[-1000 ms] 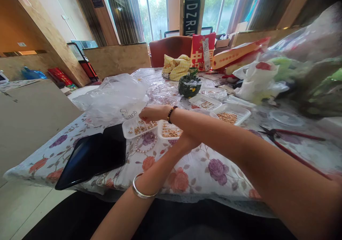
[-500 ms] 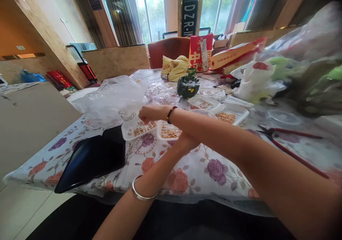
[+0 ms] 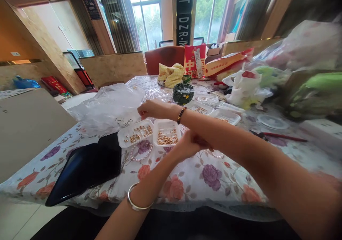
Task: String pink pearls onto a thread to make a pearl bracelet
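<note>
My right hand (image 3: 151, 108), a dark bead bracelet on its wrist, hovers above and behind a white tray of gold beads (image 3: 135, 133). Its fingertips are pinched together, and what they hold is too small to see. A second white tray of gold beads (image 3: 166, 136) lies just right of the first. My left hand (image 3: 187, 146), with a silver bangle on its wrist, sits under my right forearm with fingers curled. A strand of pale beads (image 3: 216, 155) trails from beside it. A loop of pearls (image 3: 140, 156) lies on the floral tablecloth (image 3: 219, 177) in front of the trays.
A black tablet (image 3: 84, 168) lies at the table's left front corner. A crumpled clear plastic bag (image 3: 108, 103) sits behind the trays. More bead trays (image 3: 226, 116), a dark green coil (image 3: 183, 92), red-handled pliers (image 3: 278, 136) and bags (image 3: 244, 85) crowd the back and right.
My right hand has lifted off the left tray and drawn back a little with fingers pinched. My left hand has come out from under the forearm. The view has shifted slightly.
</note>
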Motion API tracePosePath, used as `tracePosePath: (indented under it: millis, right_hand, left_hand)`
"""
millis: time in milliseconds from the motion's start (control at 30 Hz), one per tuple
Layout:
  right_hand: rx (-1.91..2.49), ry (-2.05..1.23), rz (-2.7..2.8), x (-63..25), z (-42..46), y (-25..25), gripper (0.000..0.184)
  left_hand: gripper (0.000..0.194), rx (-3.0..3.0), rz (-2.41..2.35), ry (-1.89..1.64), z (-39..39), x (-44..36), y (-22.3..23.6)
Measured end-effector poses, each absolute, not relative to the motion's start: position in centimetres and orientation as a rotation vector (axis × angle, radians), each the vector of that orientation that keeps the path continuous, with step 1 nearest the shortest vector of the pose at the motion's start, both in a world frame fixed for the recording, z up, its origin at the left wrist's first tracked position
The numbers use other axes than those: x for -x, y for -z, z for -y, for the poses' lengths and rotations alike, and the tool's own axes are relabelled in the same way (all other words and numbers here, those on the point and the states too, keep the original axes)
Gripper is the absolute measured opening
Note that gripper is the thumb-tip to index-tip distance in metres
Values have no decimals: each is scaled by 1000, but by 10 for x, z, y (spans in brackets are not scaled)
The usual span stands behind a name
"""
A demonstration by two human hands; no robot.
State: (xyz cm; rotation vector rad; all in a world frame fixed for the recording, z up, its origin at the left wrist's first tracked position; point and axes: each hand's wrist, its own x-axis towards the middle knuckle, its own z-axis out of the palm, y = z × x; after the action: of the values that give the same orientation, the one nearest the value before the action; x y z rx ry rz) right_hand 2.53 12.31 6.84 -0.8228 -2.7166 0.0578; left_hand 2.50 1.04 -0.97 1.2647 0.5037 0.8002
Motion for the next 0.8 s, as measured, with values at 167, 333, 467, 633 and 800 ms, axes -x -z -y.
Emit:
tracePosePath:
  millis: [167,333,467,633,800]
  right_hand:
    - [973,-108,2491,-87,-121,-88,13]
    - [1163,-323,2478,-161,-108,-67,17]
    - [1205,-489,2590,-191,-88,-39,12]
    - [1197,-530,2596,-190,-65,-19,18]
    - [1292,-496,2354,-185,-59,-8,17]
  left_hand:
    - [19,-1317,-359,-651,-8,-26,3]
    - [20,-1254,-328,-609,-7,-27,6]
    - [20,-1240,-323,-550,-5,-27,4]
    - [16,-1236,-329,-594,-4,-26,0]
    - [14,-1190,-374,-744,-6,-26,-2]
